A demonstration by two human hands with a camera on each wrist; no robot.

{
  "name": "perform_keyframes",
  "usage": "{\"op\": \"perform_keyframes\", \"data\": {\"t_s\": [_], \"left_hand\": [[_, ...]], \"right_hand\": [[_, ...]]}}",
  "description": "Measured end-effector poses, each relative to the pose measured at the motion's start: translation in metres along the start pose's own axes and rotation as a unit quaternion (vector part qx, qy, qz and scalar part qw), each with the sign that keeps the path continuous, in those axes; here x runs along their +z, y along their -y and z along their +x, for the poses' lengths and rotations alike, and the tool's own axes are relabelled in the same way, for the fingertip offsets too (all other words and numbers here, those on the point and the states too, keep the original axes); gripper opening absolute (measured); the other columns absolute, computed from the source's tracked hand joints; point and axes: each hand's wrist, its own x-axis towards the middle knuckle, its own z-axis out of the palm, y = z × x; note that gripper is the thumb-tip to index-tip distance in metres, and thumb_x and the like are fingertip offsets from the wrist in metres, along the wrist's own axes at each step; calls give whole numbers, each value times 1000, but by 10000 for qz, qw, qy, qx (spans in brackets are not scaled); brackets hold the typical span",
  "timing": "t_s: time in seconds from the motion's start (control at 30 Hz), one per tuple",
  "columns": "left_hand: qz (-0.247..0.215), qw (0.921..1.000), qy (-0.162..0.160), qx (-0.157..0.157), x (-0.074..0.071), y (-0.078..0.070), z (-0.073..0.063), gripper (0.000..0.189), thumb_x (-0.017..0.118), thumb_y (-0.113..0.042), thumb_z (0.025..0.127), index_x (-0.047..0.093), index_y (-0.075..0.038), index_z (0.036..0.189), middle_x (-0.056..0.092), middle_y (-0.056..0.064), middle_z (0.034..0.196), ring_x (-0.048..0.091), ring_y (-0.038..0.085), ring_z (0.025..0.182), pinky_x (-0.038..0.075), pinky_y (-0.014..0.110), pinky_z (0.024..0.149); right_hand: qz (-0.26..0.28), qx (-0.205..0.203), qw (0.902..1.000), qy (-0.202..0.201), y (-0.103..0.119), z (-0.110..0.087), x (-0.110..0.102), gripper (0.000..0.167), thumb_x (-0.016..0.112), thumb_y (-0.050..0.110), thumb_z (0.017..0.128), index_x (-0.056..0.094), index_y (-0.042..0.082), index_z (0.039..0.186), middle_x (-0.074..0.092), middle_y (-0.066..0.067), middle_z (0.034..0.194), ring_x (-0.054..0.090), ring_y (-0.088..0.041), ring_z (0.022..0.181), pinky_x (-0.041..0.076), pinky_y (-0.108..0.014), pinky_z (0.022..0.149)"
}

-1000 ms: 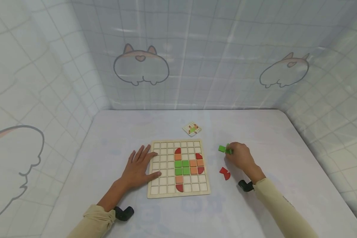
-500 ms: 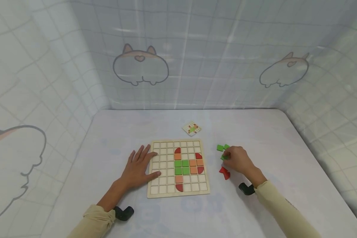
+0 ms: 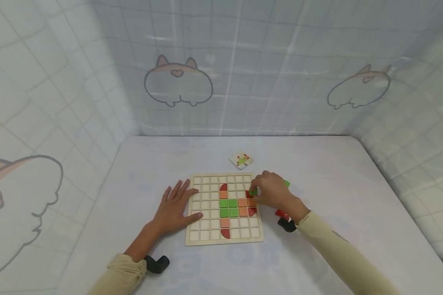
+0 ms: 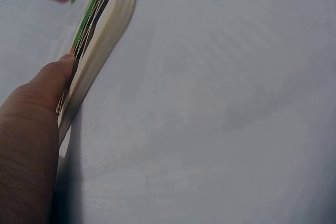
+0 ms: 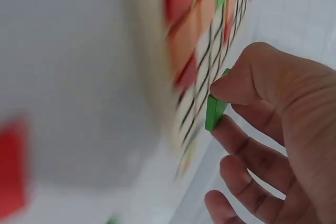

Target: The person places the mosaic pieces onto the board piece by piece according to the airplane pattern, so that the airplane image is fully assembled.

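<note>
A light wooden grid board (image 3: 204, 224) lies on the table, bearing green square tiles (image 3: 224, 212), orange square tiles (image 3: 225, 222) and dark red quarter-round tiles (image 3: 225, 233) in its middle and right cells. My left hand (image 3: 172, 211) rests on the board's left edge, fingers spread and thumb over the cells. Between thumb and fingers, my right hand (image 3: 273, 190) pinches a green square tile (image 5: 214, 111), above the board's upper right cells. In the left wrist view my thumb (image 4: 55, 77) lies along the board's edge.
Behind the board lies a small pattern card (image 3: 241, 160). Right of the board, a loose green tile (image 3: 286, 183) and red pieces (image 3: 282, 213) are partly hidden by my right hand and forearm. A black device (image 3: 156, 264) sits at my left wrist; patterned walls enclose the table.
My right hand has moved left from the loose green tiles to above the board's right side, carrying a green tile. My left hand has stayed on the board's left edge.
</note>
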Motion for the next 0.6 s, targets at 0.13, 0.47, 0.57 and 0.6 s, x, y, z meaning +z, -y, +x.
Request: {"op": "perform_keyframes", "data": {"t_s": [0.13,0.47,0.57,0.6], "left_hand": [[-17,10000,7,46,-2,-1,0,82,52,-75,85,43,-20,146,18,11,162,9,34,148,7,60,113],[-45,9998,-127,137,0,3,0,78,54,-72,86,44,-21,144,20,12,161,12,35,148,8,61,112],[-64,9998,-120,126,-1,1,0,78,54,-72,86,44,-21,143,20,12,161,12,35,147,8,61,112],[-64,9999,-93,113,-2,1,0,78,54,-72,86,44,-21,144,20,12,161,11,35,148,7,61,112]], "right_hand": [[105,-581,9982,-86,29,22,12,11,83,27,72,74,26,78,67,13,81,48,-11,75,43,-32,67],[468,-1431,9886,-48,75,55,40,9,80,21,75,73,23,80,66,14,79,46,-10,72,40,-26,63],[476,-1252,9906,266,78,55,44,9,81,22,76,75,24,81,66,16,79,48,-7,74,42,-24,65],[497,-1190,9910,351,78,54,44,8,81,22,77,75,24,82,66,17,80,49,-7,75,42,-24,66]]}}
